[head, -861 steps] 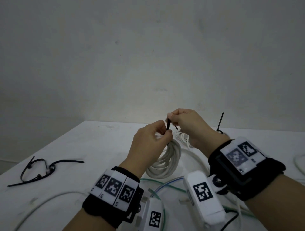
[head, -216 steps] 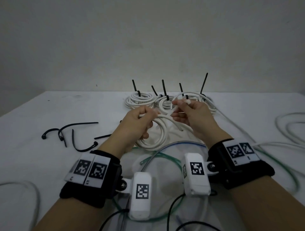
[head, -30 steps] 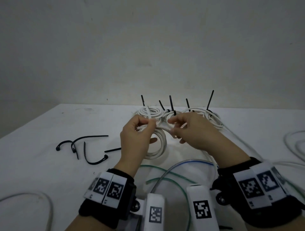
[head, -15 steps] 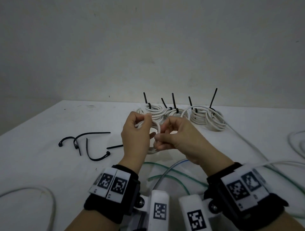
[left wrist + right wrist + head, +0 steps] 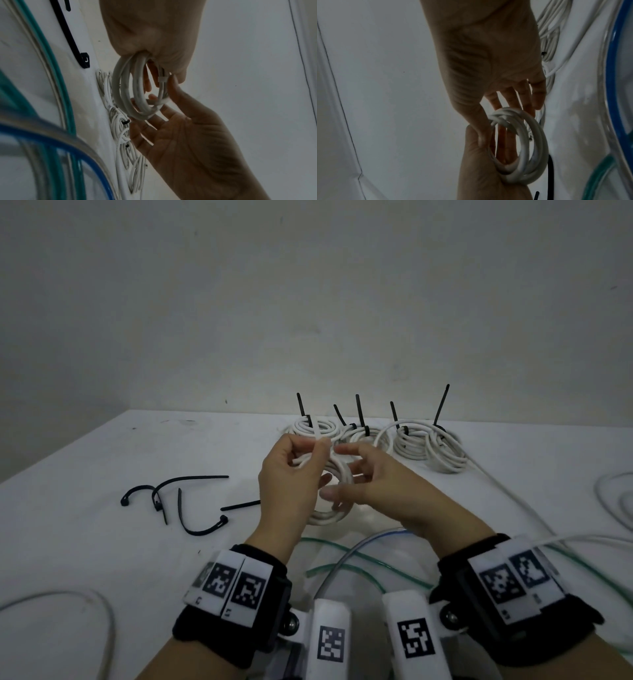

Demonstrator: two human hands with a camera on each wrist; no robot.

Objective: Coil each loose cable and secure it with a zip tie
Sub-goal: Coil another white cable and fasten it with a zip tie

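Note:
My left hand [image 5: 317, 448] grips a small coil of white cable [image 5: 337, 508] and holds it upright above the table. In the left wrist view the coil [image 5: 137, 92] hangs from that fist, one cable end lying across the loops. My right hand [image 5: 342, 472] is beside the coil with straight, spread fingers. In the right wrist view its fingers [image 5: 508, 97] reach through the ring of the coil [image 5: 534, 142] and its thumb lies against the outer side. No zip tie is on this coil. Several loose black zip ties [image 5: 191, 501] lie on the table to the left.
Three white coils with upright black ties [image 5: 424, 445] stand in a row at the back of the white table [image 5: 102, 542]. Green and blue tubing [image 5: 359, 573] loops near my wrists. Loose white cables lie at the right edge [image 5: 613, 494] and the front left [image 5: 99, 604].
My right hand has let go of the cable it pinched and spread its fingers beside and through the coil. The left hand keeps hold of the coil in the same place.

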